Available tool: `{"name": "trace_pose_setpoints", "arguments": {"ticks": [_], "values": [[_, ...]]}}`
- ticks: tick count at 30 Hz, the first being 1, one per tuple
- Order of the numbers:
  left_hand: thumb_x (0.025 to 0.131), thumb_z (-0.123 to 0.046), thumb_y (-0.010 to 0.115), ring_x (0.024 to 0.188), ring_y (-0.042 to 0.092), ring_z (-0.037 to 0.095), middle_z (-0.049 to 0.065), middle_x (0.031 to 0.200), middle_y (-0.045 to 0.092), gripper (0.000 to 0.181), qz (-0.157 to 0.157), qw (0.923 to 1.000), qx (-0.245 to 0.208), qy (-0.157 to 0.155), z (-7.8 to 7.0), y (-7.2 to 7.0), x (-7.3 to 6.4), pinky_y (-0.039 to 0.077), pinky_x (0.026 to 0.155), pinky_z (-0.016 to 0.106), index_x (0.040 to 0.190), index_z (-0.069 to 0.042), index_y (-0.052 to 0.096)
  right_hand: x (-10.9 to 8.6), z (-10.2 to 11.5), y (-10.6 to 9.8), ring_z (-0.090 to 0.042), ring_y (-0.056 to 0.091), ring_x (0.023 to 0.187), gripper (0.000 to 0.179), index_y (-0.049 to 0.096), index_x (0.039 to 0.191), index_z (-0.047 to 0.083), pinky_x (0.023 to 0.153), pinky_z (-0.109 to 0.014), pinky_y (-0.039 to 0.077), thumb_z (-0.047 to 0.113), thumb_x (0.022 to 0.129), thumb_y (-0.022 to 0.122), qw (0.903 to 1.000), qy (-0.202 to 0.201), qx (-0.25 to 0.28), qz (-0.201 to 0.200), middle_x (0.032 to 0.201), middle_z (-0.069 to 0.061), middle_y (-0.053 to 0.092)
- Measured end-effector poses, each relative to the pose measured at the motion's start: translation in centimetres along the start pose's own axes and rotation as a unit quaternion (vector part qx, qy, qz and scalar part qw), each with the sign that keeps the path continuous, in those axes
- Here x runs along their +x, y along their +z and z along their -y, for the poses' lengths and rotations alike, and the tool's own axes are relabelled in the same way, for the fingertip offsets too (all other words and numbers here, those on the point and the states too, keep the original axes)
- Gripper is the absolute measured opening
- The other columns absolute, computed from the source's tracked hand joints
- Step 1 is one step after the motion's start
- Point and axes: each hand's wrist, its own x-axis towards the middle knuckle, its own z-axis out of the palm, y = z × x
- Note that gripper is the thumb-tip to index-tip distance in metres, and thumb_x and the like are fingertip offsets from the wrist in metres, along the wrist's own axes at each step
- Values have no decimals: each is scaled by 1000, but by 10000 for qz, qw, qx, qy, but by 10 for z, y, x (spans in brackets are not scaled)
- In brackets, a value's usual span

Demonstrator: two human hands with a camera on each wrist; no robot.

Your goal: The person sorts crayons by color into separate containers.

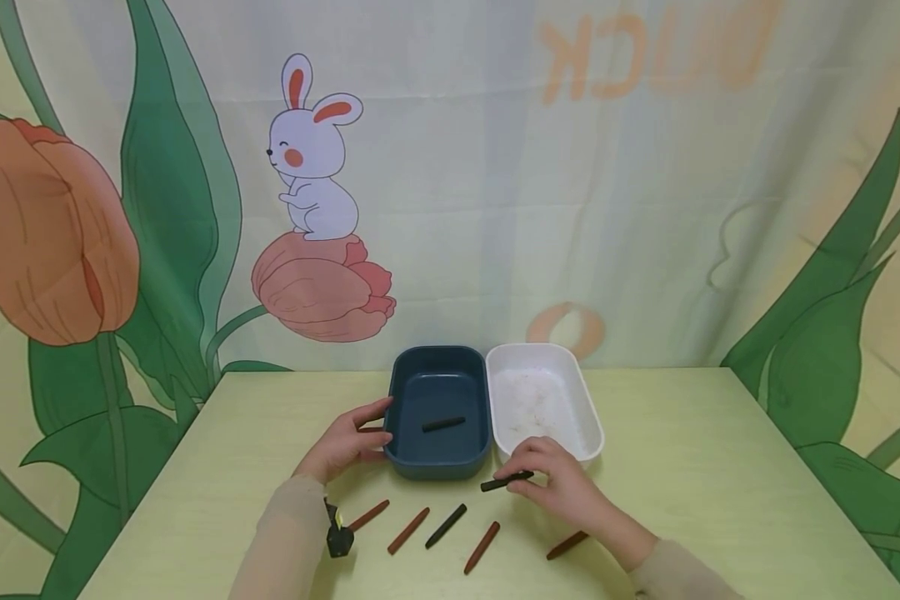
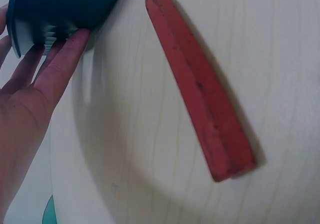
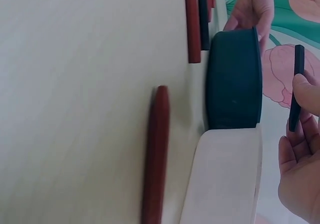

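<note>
Touching the blue tray (image 1: 438,469) at its left side, the left hand (image 1: 348,442) has extended fingers. Inside the tray lies a black stick (image 1: 443,424) — in front, on the table (image 1: 232,467), four red sticks (image 1: 408,531) and a second black stick (image 1: 446,526). The right hand (image 1: 558,483) pinches a third black stick (image 1: 497,482) — near the white tray (image 1: 540,392).

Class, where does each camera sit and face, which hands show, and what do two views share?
Head: worn on the head, facing forward and down at the blue tray; left hand and right hand show.
Left wrist: worn there, facing a red crayon; left hand shows.
Right wrist: worn there, facing across the table; both hands show.
Shared: head and right wrist both show the held black crayon.
</note>
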Motion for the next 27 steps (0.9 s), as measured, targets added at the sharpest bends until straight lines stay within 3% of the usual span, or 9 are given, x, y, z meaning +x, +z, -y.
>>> {"name": "trace_pose_setpoints", "arguments": {"ticks": [12, 19, 27], "values": [[87, -1, 59, 125, 41, 36, 9, 149, 28, 63, -14, 10000, -15, 20, 0, 0, 0, 49, 84, 44, 143, -17, 36, 26, 3, 9, -9, 50, 91, 28, 72, 97, 25, 76, -28, 43, 8, 75, 75, 9993, 325, 178, 7, 94, 13, 59], [86, -1, 60, 124, 42, 35, 7, 148, 30, 62, -99, 9999, 65, -46, 1, 0, 0, 49, 84, 44, 142, -18, 38, 39, 4, 15, -9, 50, 89, 20, 71, 98, 26, 73, -31, 45, 18, 80, 71, 9965, 757, 337, 68, 93, 14, 58], [85, -4, 63, 122, 44, 33, 5, 147, 31, 63, -96, 9999, 25, -32, -1, 1, -1, 50, 83, 43, 141, -21, 41, 54, 4, 21, -11, 51, 89, 19, 72, 97, 23, 75, -33, 44, 16, 79, 72, 9961, 845, 222, 71, 92, 12, 59]]}}
